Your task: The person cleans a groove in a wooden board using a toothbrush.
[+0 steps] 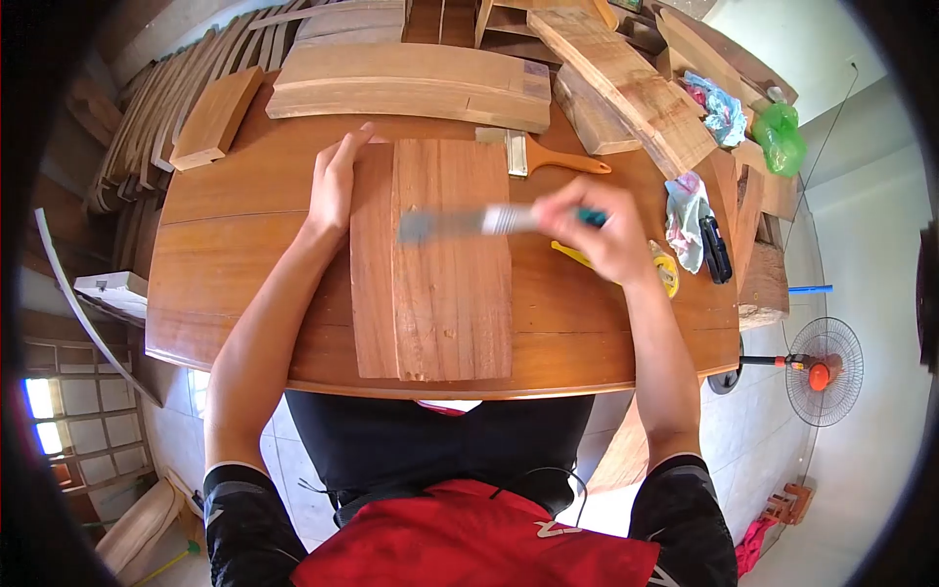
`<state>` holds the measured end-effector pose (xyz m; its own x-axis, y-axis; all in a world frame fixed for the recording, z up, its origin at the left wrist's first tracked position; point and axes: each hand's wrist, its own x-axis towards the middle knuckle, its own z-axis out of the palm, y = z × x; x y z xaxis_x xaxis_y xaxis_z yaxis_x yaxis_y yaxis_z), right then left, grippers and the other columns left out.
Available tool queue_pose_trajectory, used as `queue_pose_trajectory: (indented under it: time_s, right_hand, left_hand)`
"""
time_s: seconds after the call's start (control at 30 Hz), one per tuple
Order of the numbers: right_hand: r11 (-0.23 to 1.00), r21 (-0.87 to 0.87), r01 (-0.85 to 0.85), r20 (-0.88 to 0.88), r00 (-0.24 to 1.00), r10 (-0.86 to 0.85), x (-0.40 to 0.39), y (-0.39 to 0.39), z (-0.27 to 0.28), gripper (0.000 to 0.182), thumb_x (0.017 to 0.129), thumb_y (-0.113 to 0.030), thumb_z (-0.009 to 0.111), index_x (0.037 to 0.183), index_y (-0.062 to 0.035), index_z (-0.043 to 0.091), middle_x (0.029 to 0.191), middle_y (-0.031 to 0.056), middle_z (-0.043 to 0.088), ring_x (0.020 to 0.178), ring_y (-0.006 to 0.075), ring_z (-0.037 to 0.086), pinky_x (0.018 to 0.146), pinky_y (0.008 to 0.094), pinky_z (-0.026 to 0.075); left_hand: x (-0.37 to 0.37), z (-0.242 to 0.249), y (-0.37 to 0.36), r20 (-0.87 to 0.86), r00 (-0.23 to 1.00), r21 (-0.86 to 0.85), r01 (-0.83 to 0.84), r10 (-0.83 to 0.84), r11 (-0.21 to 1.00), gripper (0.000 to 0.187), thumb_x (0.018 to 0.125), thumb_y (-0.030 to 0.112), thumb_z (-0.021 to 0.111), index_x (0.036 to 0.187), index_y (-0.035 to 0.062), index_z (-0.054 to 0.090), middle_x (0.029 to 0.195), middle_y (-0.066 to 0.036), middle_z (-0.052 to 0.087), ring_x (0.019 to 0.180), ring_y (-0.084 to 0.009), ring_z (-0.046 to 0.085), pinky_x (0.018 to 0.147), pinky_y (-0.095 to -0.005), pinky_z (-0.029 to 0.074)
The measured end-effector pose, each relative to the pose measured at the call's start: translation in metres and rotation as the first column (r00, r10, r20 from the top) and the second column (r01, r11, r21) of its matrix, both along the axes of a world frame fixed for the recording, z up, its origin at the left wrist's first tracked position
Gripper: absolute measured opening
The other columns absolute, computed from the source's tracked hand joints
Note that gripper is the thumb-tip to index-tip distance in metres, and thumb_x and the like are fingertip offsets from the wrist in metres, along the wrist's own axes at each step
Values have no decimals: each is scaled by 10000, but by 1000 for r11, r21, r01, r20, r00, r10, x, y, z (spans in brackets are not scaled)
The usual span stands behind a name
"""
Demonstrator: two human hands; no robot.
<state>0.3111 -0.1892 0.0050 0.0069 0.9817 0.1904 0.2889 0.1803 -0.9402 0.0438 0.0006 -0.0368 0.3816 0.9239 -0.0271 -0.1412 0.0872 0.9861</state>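
A thick reddish-brown wooden block (452, 293) rests on the table in front of me, its left side face showing. My left hand (337, 186) lies along the block's upper left side, its fingers partly hidden behind the edge, steadying it. In my right hand (602, 230) is a slim tool (509, 219), gripped in closed fingers. It has a teal handle end, a pale striped middle and a grey flat end over the block's upper face; motion blurs it, so I cannot tell its exact kind. Close by lies a paintbrush (562, 161) with an orange handle.
Behind the block, a long curved board (411, 83) spans the wooden table (235, 254). Boards (626, 88) are stacked at the back right. A yellow tape measure (667, 272), a cloth (688, 220) and a black tool (716, 249) lie right. A fan (825, 372) stands beyond the table.
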Motion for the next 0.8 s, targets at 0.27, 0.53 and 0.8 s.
queue_pose_trajectory:
  time_s: [0.27,0.53,0.8]
  right_hand:
    - [905,231,357,65,922,-381,15,5,1,90,850,-104,771,879,-21,751,873,74,756,788,137,689,739,244,501]
    - [966,41,253,140,956,-257,36,3,0,148,879,-97,747,997,-9,746,958,72,748,876,109,662,774,251,495]
    - [999,-11,47,232,972,-43,39,-3,9,180,885,-134,754,1023,-19,748,942,47,737,867,94,638,773,239,478]
  left_hand:
    - [-3,-10,1,-7,999,41,-32,32,999,396,993,343,542,925,-14,700,840,-64,678,756,-100,593,706,-242,466]
    - [-1,-4,-1,-10,1000,35,-21,21,999,404,984,339,546,913,-29,695,845,-72,682,758,-112,592,712,-256,465]
    - [1,-1,-4,13,1000,-11,-24,24,1000,363,975,276,508,929,-36,689,885,-89,690,808,-137,616,772,-282,482]
